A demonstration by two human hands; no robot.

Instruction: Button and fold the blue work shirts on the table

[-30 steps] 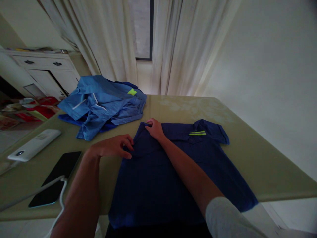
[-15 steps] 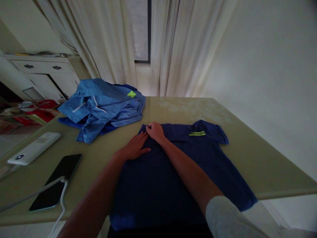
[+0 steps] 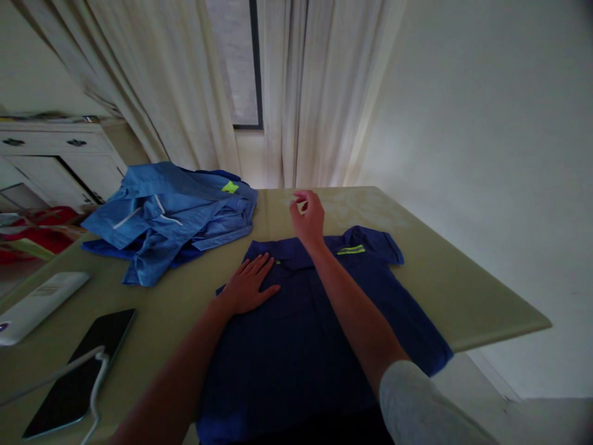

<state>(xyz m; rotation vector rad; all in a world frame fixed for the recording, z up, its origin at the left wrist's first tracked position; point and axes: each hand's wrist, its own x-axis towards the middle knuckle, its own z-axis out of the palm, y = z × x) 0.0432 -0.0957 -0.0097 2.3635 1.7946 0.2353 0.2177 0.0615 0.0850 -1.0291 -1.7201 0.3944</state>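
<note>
Left grip point(image 3: 248, 285) is laid flat and open, palm down with fingers spread, on the dark blue shirt point(image 3: 319, 334) near its collar on the side towards the pile of light blue shirts point(image 3: 176, 213). Right grip point(image 3: 308, 216) is held in the air just beyond the collar, its fingers loosely curled and nothing seen between them; no cloth is touched by it, though its forearm crosses above the shirt's middle.

The dark blue shirt is spread on the counter point(image 3: 463, 290) with its collar away from the person, a yellow-green stripe point(image 3: 351, 250) on the far right shoulder, and its hem hung over the near edge.

Several risks can be judged from this. The shirt is pinned at one spot only, so a slide towards the near edge could be caused by the weight of the overhanging hem if that palm were eased. Creases could be pushed into the fabric if the flat palm were dragged rather than raised. The shoulder could be pulled askew by the right forearm brushing across it. A phone point(image 3: 78, 377) with a white cable point(image 3: 95, 364) lies near the left elbow, and the cable could be snagged by a wide sweep of that arm.
</note>
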